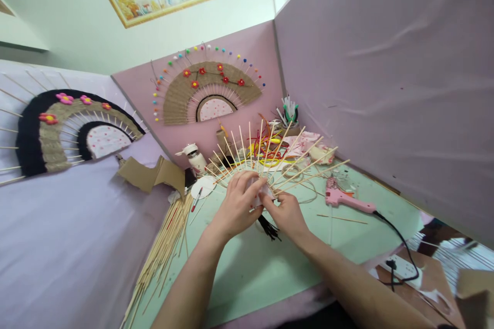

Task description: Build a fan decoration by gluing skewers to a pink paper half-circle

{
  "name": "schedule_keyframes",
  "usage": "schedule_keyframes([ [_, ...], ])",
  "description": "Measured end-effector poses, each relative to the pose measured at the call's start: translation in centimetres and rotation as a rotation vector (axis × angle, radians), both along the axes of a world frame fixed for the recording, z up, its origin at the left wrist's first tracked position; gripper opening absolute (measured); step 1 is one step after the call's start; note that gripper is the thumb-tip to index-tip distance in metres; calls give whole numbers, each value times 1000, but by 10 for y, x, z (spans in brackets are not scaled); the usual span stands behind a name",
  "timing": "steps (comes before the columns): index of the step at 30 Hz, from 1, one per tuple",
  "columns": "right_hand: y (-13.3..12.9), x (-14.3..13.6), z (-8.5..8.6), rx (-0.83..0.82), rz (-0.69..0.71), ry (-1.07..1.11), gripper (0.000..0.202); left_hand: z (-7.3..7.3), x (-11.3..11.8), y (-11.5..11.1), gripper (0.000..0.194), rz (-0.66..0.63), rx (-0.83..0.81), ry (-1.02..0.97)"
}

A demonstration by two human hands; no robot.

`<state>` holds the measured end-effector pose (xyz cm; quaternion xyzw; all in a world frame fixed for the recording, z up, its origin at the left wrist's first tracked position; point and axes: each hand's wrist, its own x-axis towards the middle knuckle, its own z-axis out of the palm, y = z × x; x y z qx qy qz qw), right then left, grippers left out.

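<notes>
A fan frame of thin wooden sticks (269, 145) spreads out above the green table, between my two hands. Its middle is a small piece of white cloth with reddish dots (259, 196), partly hidden by my fingers. My left hand (242, 196) lies over the cloth with the fingers bent across its upper part. Gripping the lower right edge of the fan, my right hand (284, 212) has thumb and fingers pinched together. A bundle of black strands (269, 228) hangs below the cloth.
A pink glue gun (349, 200) with a black cord lies at right. Loose sticks (164, 247) line the left table edge. A marker (196, 199), a white bottle (195, 159) and colourful stems (270, 145) sit farther back. Finished fans (210, 87) hang on the partitions.
</notes>
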<state>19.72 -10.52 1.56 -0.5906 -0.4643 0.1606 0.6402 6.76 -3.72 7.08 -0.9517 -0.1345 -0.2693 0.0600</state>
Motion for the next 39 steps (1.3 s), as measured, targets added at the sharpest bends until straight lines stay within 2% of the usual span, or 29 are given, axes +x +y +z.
schedule_keyframes([
  [29,-1,-1,-6,-39,17,-36,45,-1,-3,0,55,-30,-44,-17],
  [35,-2,0,-6,-25,1,-57,45,-6,-4,2,71,-41,29,-70],
  [39,-2,0,-5,-33,11,-43,44,-6,-5,0,66,-42,86,-29],
])
